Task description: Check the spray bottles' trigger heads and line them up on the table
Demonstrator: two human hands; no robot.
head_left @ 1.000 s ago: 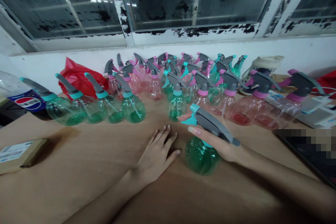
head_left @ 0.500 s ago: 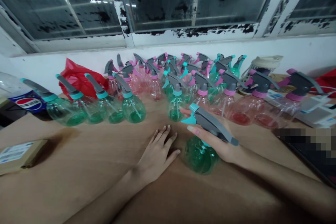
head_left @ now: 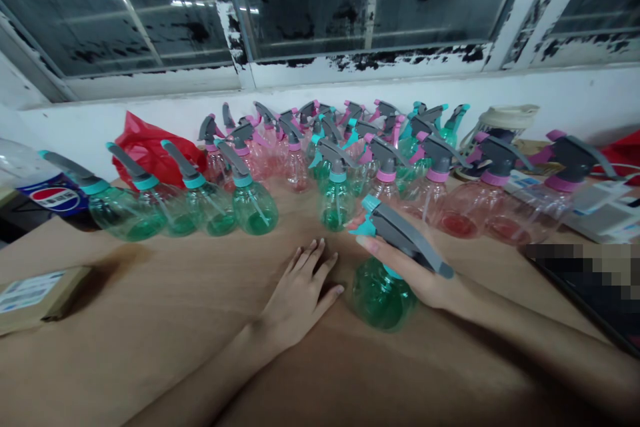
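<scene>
My right hand (head_left: 417,277) is wrapped round the neck of a green spray bottle (head_left: 383,297) with a grey and turquoise trigger head. The bottle stands slightly tilted at the front of the table (head_left: 200,340), its nozzle end facing away from me. My thumb lies along the near side under the head, and other fingertips show by the turquoise trigger. Left of it, my left hand (head_left: 303,297) rests palm down on the wood with its fingers spread, holding nothing. Behind my hands, another green spray bottle (head_left: 336,203) stands upright.
Several green spray bottles (head_left: 255,210) line the left, and several pink ones (head_left: 457,213) the right, with more behind. A red plastic bag (head_left: 150,150), a Pepsi bottle (head_left: 55,197), a cardboard box (head_left: 45,293), a cup (head_left: 505,127) and a dark flat device (head_left: 585,293) lie around them.
The fingers of my right hand and the turquoise trigger have shifted slightly, the trigger now closer to the bottle neck. My left hand stays in place.
</scene>
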